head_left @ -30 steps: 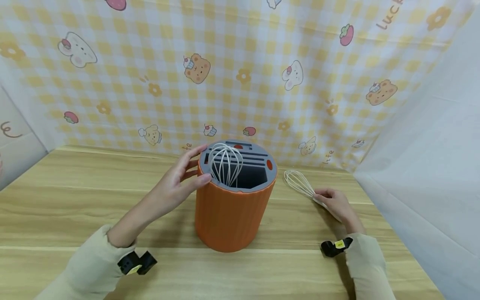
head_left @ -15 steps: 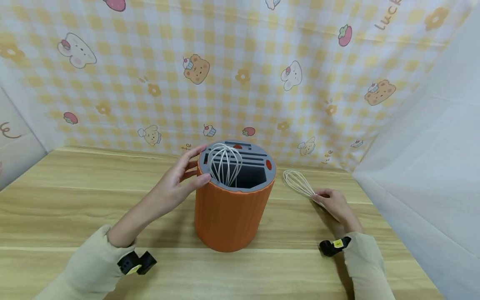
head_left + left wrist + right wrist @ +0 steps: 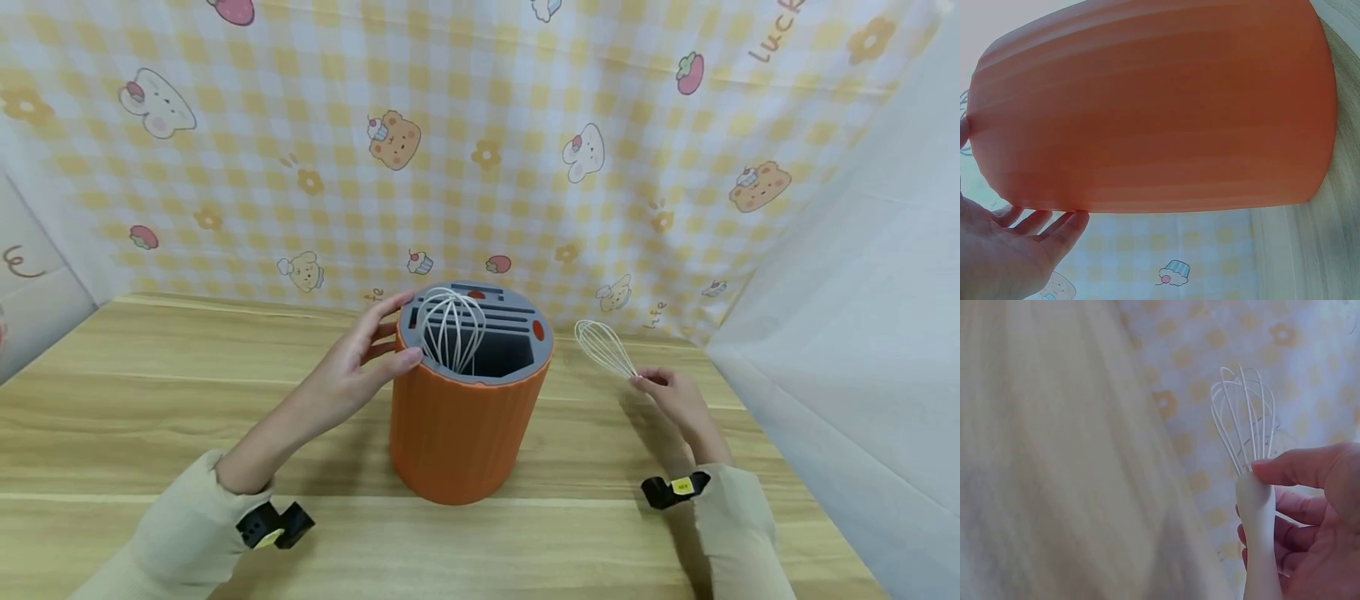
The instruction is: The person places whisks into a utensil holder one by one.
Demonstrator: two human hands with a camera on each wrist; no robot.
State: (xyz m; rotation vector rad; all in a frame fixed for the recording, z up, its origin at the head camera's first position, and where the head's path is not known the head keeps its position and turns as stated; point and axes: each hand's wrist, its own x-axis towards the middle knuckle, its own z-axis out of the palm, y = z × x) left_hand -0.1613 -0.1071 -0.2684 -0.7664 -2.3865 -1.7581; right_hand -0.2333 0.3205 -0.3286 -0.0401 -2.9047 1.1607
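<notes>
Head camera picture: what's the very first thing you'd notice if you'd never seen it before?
Probably the big orange holder standing upright in the middle of the wooden table, with a white whisk poking out of its grey top. The left hand rests on its rim, and to its right the right hand holds a second whisk.

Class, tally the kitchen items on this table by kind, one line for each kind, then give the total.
White whisks: 2, one standing in the holder, one held in the right hand
Orange utensil holder: 1
Total: 3
</notes>
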